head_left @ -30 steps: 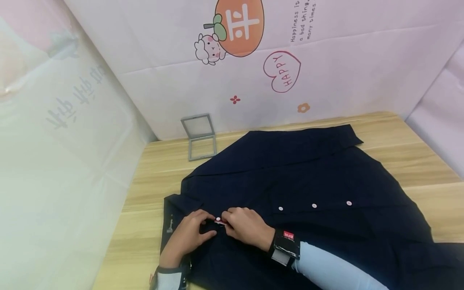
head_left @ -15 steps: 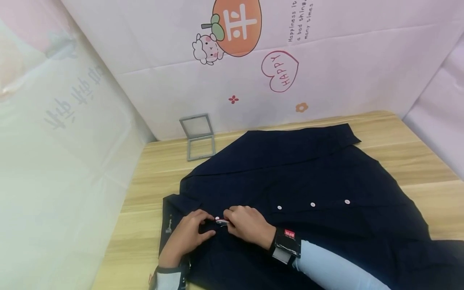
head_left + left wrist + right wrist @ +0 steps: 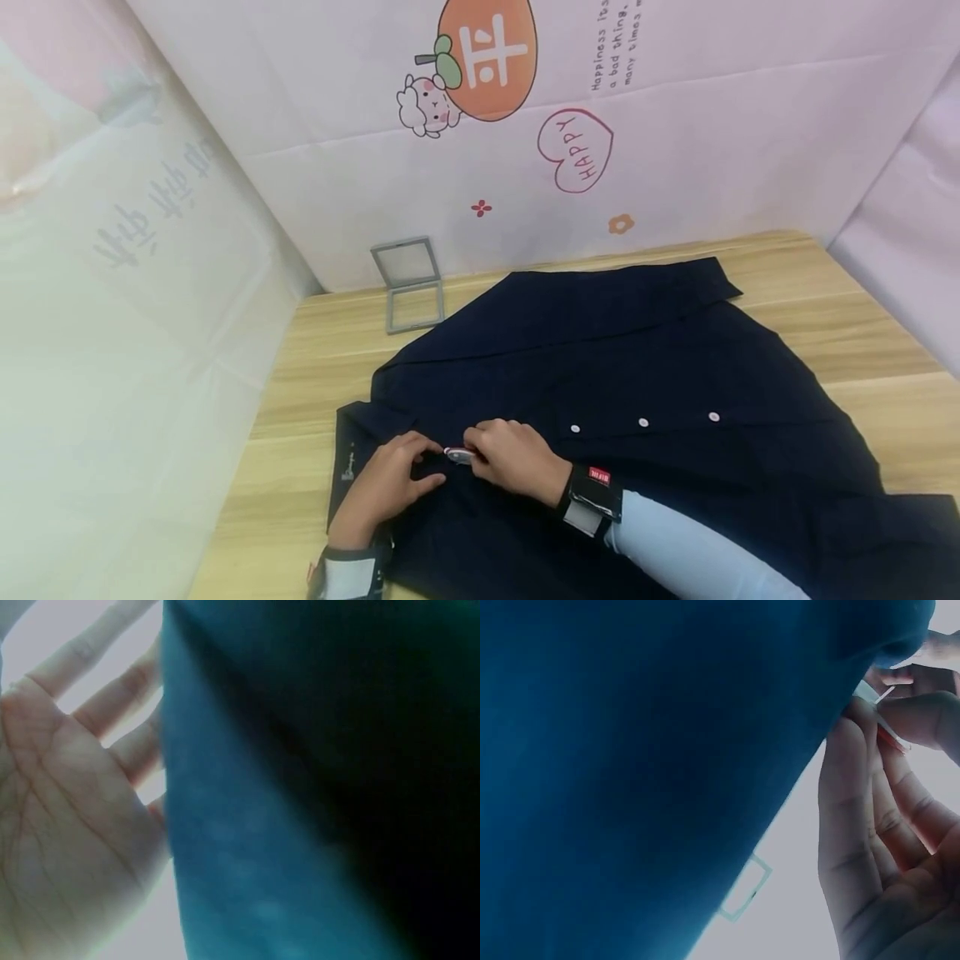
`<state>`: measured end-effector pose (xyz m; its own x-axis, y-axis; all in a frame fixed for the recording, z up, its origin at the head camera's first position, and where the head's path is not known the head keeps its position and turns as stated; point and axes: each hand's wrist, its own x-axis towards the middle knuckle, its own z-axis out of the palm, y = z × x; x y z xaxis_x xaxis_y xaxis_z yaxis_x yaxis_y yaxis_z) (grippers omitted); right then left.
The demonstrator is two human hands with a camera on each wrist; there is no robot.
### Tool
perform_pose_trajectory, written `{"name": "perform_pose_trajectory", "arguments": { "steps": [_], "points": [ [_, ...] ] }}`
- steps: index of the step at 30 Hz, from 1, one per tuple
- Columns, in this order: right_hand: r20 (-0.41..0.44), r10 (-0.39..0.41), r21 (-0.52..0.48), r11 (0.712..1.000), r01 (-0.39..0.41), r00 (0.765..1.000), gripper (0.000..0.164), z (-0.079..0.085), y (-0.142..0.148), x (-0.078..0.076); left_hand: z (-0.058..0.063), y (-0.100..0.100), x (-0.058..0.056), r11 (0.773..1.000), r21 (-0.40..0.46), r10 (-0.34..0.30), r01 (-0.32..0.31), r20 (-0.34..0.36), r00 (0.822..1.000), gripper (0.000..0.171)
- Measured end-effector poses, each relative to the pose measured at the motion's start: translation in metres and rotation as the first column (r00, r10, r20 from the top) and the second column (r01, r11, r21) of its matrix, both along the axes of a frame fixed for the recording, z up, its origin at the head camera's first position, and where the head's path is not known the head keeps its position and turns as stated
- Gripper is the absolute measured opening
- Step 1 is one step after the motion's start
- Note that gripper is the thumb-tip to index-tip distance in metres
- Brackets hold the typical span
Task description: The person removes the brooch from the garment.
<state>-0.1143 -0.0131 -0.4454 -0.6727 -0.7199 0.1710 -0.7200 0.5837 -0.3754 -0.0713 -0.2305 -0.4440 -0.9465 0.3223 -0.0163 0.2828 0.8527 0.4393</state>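
A dark navy button shirt (image 3: 525, 375) lies spread on the wooden table. My right hand (image 3: 513, 462) pinches a small flat tool with a red edge and a pale oval face (image 3: 460, 456) at the shirt front. The tool's tip points left, against a white button (image 3: 447, 451); its exact kind cannot be made out. Beside that button my left hand (image 3: 386, 487) rests on the cloth, index fingertip close to the button and thumb spread apart below. Blue-looking cloth (image 3: 240, 825) covers its fingertips in the left wrist view. Thumb and fingers meet on the tool in the right wrist view.
Several white buttons, one of them a button (image 3: 643, 422), run rightward along the shirt placket. A grey hinged frame (image 3: 416, 308) stands unfolded at the back left of the table. A printed pale sheet (image 3: 337, 192) rises behind, with another translucent sheet (image 3: 150, 350) at left.
My right hand has shifted slightly upward and turned the tool, so its pale oval face now shows more than its red edge. The left hand has hardly moved. The head view has drifted slightly.
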Motion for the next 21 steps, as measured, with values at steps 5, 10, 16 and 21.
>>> {"name": "perform_pose_trajectory", "arguments": {
  "steps": [5,10,16,21],
  "points": [
    [-0.061,-0.032,-0.014,0.999,0.031,0.998,0.004,0.004,0.019,-0.011,0.011,0.009,-0.005,0.998,-0.05,-0.033,0.03,-0.056,0.998,0.027],
    [-0.057,-0.089,-0.041,0.995,0.087,0.994,0.004,0.011,0.044,-0.021,0.021,0.026,-0.014,0.995,-0.063,-0.085,0.076,-0.148,0.985,0.023],
    [-0.008,-0.128,-0.048,0.991,0.127,0.992,0.004,0.009,0.069,-0.025,0.024,0.049,-0.023,0.987,-0.032,-0.158,0.154,-0.186,0.97,0.018],
    [0.027,-0.151,-0.059,0.987,0.152,0.988,0.004,0.004,0.088,-0.027,0.021,0.067,-0.028,0.981,-0.031,-0.194,0.191,-0.199,0.961,0.013]
  ]
}}
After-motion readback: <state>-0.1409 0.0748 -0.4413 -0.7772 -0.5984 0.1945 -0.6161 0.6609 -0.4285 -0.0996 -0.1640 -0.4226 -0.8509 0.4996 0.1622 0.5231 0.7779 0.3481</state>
